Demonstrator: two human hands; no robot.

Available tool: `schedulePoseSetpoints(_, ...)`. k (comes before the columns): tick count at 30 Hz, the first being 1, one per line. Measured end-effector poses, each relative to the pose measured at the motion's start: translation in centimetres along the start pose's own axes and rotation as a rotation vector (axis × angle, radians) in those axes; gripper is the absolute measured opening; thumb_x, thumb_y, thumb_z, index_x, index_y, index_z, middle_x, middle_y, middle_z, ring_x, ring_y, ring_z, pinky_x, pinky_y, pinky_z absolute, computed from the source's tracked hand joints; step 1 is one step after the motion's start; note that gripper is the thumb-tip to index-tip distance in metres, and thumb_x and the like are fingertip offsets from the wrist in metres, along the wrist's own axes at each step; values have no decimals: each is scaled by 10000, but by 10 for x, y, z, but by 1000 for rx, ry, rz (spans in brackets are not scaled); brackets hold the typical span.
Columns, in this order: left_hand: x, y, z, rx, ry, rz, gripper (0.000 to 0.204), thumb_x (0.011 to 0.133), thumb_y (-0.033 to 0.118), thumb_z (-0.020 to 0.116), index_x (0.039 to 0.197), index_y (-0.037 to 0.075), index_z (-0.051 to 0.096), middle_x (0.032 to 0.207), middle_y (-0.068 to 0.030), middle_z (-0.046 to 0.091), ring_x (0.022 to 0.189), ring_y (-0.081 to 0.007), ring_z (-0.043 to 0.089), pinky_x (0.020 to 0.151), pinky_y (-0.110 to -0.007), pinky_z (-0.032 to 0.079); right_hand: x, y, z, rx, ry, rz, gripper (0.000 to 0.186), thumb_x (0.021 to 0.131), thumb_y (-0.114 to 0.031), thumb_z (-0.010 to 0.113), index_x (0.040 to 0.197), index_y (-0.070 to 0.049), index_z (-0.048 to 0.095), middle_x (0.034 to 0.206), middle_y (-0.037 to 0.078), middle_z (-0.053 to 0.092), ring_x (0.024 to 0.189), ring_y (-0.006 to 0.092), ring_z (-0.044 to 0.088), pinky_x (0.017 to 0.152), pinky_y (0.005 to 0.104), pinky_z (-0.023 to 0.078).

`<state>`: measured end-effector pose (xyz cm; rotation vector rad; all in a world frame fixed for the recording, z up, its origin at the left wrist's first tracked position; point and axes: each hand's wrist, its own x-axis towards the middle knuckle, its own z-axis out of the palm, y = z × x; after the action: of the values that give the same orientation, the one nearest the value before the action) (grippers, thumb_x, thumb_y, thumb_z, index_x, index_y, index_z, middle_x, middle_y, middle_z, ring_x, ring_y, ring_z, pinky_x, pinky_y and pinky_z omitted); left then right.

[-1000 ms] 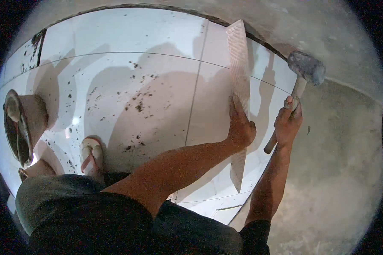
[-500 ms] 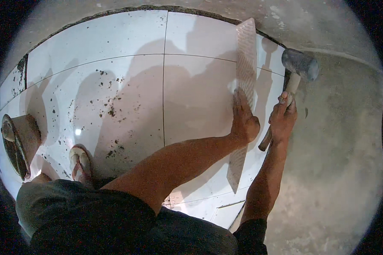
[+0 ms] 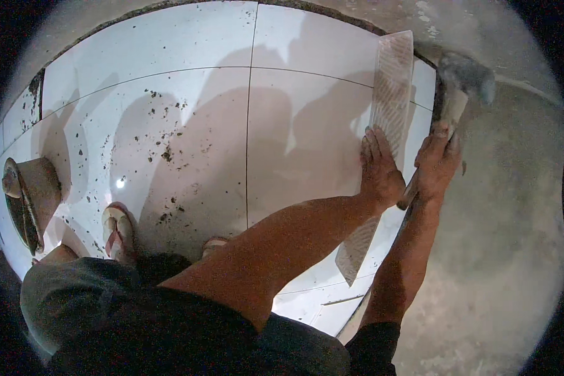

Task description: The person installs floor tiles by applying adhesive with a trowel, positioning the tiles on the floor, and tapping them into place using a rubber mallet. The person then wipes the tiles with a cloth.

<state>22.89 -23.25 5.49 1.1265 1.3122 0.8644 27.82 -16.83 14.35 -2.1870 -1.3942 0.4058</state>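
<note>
A long narrow strip of tile (image 3: 391, 81), its ridged side up, lies along the right edge of the white tiled floor (image 3: 307, 144). My left hand (image 3: 381, 169) rests flat on the strip, fingers stretched out. Just to the right, my right hand (image 3: 437, 164) is wrapped round the wooden handle of a mallet (image 3: 467, 76). The mallet's grey head is smeared by motion and hangs near the far right corner of the tiles. The handle's butt end sticks out below my right hand, near my left wrist.
A mortar-caked bucket (image 3: 34, 194) lies tipped on its side at the left. Mortar crumbs (image 3: 166, 153) are scattered over the tiles near my sandalled foot (image 3: 118, 229). Rough grey concrete (image 3: 495, 238) spreads on the right. A dark gap (image 3: 341, 20) runs along the far tile edge.
The tile strip has shifted right, closer to the tiles' edge, with my left hand on it. My right hand and the mallet have moved right and slightly away from me.
</note>
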Motion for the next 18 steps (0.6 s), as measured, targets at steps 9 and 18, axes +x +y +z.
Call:
schedulePoseSetpoints(9,2,-2,0,42,48,41,876,681,-13,469,1368,-177,-49,1403,-432,20,1321,-574,20,1117,-545,14,16,-2,-2,-336,81,-197,503,950,-443,430,1077,22,574,959,307,612,901,475,594,724,518,459)
schedulePoseSetpoints(18,2,-5,4,44,61,68,856,685,-11,443,1373,-172,-39,1409,-428,10,1334,-559,1,1112,-558,-3,12,-14,0,-405,151,-234,425,957,-417,431,964,-24,593,915,274,612,819,446,591,716,503,452)
